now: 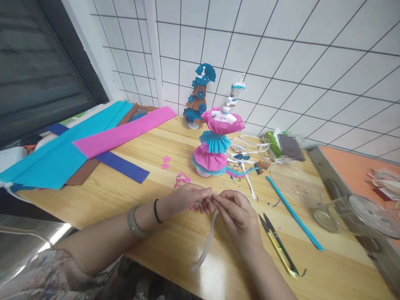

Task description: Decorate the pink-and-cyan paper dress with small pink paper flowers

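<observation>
The left hand (190, 198) and right hand (238, 213) meet fingertip to fingertip over the near middle of the table (150, 187). Both are curled nearly closed, pinching the top end of a white strip (207, 242). The strip is thin, flat and limp. It hangs from the pinch in a loose curve towards the table's near edge. A pale arc shows just behind the right hand; it may be a roll, but the fingers hide most of it. The left wrist wears a smooth grey-green bangle (135, 221) and a thin black band.

Just right of the right hand lie snips (278, 245) with yellow-green handles and dark blades. Beyond them is a long, straight blue stick (293, 213). Behind the hands stands a doll (215, 143) in ruffled pink and blue crepe tiers, with pink scraps (182, 179) scattered in front of it. At far left lie flat crepe sheets (62, 154), matte and finely creased, in cyan, pink, dark blue and brown. The tabletop is pale, glossy wood planks.
</observation>
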The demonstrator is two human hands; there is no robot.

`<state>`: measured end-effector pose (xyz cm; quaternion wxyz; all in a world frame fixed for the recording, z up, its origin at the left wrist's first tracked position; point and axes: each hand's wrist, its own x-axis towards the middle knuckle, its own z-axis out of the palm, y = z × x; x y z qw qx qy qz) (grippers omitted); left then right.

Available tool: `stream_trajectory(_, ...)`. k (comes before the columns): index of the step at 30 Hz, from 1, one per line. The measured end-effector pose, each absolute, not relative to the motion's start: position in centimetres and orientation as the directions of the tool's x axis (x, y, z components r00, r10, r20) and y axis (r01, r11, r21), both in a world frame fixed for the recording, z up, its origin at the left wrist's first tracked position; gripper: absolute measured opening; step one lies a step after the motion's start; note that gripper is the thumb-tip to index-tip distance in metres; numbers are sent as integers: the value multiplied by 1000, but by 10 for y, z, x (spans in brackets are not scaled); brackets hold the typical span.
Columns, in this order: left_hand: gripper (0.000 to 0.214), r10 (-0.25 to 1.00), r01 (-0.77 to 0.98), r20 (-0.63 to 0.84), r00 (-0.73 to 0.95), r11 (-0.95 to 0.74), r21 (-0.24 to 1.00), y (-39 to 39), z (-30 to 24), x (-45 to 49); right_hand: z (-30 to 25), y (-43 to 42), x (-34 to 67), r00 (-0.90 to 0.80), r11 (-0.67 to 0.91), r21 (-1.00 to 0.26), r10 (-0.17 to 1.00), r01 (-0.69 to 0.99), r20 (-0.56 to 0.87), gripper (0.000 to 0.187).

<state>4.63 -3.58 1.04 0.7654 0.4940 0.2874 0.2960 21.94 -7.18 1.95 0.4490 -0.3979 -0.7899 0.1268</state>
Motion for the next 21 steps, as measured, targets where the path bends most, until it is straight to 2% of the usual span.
stream_trajectory(5,39,714,-290,-170,679,474,831,-38,8,48,20,-71,219,-295,658,-565,741,497,603,30)
stream_trajectory(11,38,687,-301,-186,703,524,797,-39,10,49,18,-70,219,-251,639,-611,759,468,601,26)
stream_trajectory(17,41,704,-237,-168,690,439,867,-39,11,48,17,-70,220,-241,609,-650,787,455,568,24)
stream_trajectory(21,44,733,-95,-139,666,268,959,-39,12,47,19,-70,220,-216,540,-679,835,497,506,18)
